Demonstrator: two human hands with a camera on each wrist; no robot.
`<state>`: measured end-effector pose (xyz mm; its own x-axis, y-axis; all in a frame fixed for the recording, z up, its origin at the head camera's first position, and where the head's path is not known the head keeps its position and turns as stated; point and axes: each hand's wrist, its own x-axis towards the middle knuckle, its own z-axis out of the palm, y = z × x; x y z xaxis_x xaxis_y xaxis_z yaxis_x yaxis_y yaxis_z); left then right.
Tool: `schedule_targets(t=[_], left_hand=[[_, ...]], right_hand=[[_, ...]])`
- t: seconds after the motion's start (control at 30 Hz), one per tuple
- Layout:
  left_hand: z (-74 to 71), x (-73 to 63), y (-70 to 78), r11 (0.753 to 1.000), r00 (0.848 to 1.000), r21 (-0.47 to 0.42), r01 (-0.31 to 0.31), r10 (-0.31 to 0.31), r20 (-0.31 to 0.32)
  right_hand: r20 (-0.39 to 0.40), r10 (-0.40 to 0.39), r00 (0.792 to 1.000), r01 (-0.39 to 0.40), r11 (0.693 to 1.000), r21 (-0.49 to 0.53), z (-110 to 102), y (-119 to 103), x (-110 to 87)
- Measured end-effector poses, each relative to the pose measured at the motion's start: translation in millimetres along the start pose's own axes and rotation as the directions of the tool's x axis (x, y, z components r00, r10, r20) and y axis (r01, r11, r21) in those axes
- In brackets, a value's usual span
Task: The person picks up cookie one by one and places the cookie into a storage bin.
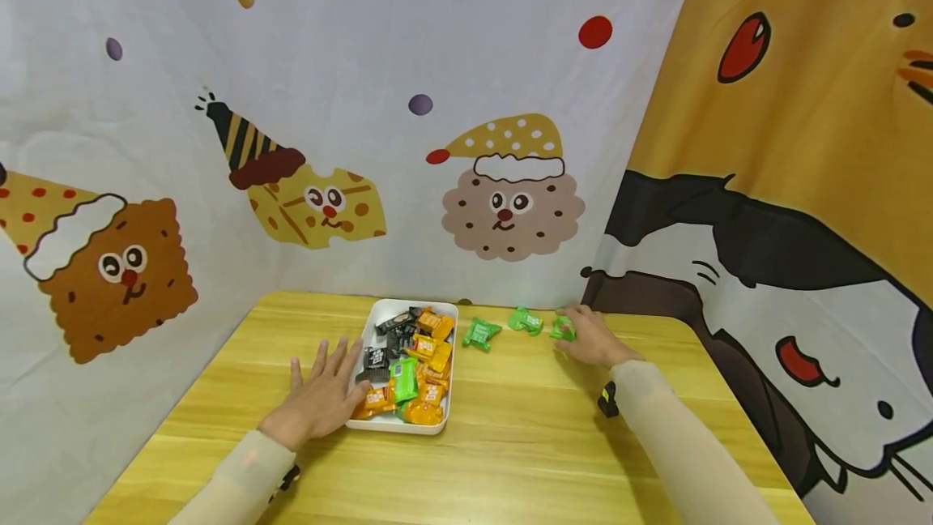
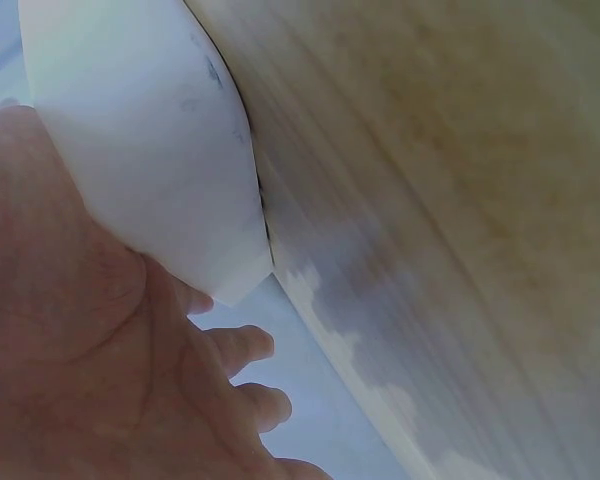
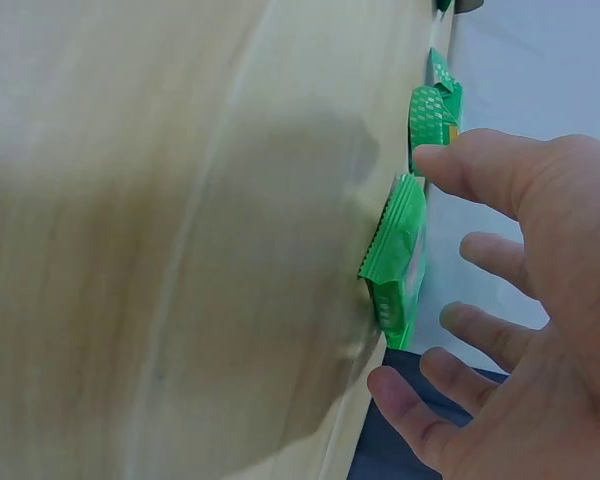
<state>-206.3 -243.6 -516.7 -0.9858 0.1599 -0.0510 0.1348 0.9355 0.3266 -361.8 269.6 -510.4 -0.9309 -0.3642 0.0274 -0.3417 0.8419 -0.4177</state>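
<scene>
A white tray [image 1: 397, 428] full of small wrapped snacks stands left of centre on the table. My left hand [image 1: 321, 395] lies along its left side, fingers spread and thumb over the near left corner. In the left wrist view the palm is against the tray's outer wall [image 2: 160, 150]. At the back right, my right hand [image 1: 592, 337] reaches over the rightmost green wrapped snack [image 1: 564, 329]. In the right wrist view its fingers are spread apart, with a green packet [image 3: 398, 255] standing in front of them, not gripped.
Two more green packets, one nearer the tray [image 1: 480, 334] and one in between [image 1: 526, 321], lie along the table's back edge. Black packets [image 1: 376, 358], orange packets [image 1: 433, 324] and a green one [image 1: 404, 379] fill the tray. A printed cloth [image 1: 350, 63] hangs right behind the table.
</scene>
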Motion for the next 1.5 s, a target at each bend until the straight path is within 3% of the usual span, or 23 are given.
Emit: schedule_targets(t=[0.87, 1.5], left_hand=[[0.3, 2.3, 0.6, 1.000, 1.000, 0.004, 0.003, -0.003, 0.013], [0.1, 0.4, -1.0, 1.000, 1.000, -0.001, 0.005, -0.005, 0.006]], right_hand=[[0.060, 0.072, 0.996, -0.074, 0.997, 0.021, 5, 16, 9.9], [0.033, 0.067, 0.997, -0.067, 0.998, 0.009, 8, 4, 5.7]])
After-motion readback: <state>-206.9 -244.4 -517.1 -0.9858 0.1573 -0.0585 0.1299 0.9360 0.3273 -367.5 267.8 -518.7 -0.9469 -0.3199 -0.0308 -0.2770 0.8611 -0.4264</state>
